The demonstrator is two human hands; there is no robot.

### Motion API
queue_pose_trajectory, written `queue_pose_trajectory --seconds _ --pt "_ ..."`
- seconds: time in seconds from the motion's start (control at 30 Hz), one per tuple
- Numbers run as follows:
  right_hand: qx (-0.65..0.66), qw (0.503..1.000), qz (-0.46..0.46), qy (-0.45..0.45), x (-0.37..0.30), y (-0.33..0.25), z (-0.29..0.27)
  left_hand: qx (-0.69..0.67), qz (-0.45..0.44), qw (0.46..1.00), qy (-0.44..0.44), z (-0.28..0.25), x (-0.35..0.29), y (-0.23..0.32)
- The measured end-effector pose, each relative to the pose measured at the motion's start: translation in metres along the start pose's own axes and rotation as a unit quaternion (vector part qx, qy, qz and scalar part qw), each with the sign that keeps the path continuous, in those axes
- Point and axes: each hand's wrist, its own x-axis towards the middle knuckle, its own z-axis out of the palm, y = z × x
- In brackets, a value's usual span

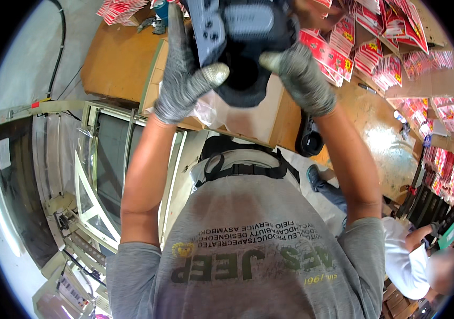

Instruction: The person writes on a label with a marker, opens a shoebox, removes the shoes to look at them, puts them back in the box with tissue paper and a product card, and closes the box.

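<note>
Both my gloved hands hold up a dark grey and black device [248, 24] at the top of the view. It has a lighter oval panel, small round buttons and a deep black opening; its exact kind I cannot make out. My left hand [187, 80] grips its left side, thumb toward the opening. On the other side, my right hand [304, 77] has its thumb at the edge, and its fingers are partly hidden. Beneath the device stands an open cardboard box [282, 119] with crumpled clear plastic [204, 110] at its left. A similar-looking black object [310, 141] lies right of the box.
Stacks of red printed cards [338, 56] fill the right side, some in cartons. A marker [366, 88] lies on the wooden table [365, 127]. At lower right a person in white [405, 260] handles a green box [452, 234]. Metal-framed machinery [104, 165] stands left.
</note>
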Motion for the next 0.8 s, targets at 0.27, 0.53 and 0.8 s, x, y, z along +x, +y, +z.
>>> queue_pose_trajectory --seconds 0.27,0.53,0.8 --pt "-0.145 0.965 0.190 0.111 -0.134 0.068 -0.004 -0.155 -0.318 0.932 0.084 0.019 -0.099 -0.076" --pt "-0.236 0.753 0.291 0.541 -0.316 0.150 -0.123 -0.053 -0.386 0.910 0.141 0.006 -0.135 -0.123" --pt "-0.372 0.748 0.483 0.264 -0.299 0.199 -0.143 -0.072 -0.407 0.902 0.127 0.014 -0.116 -0.118"
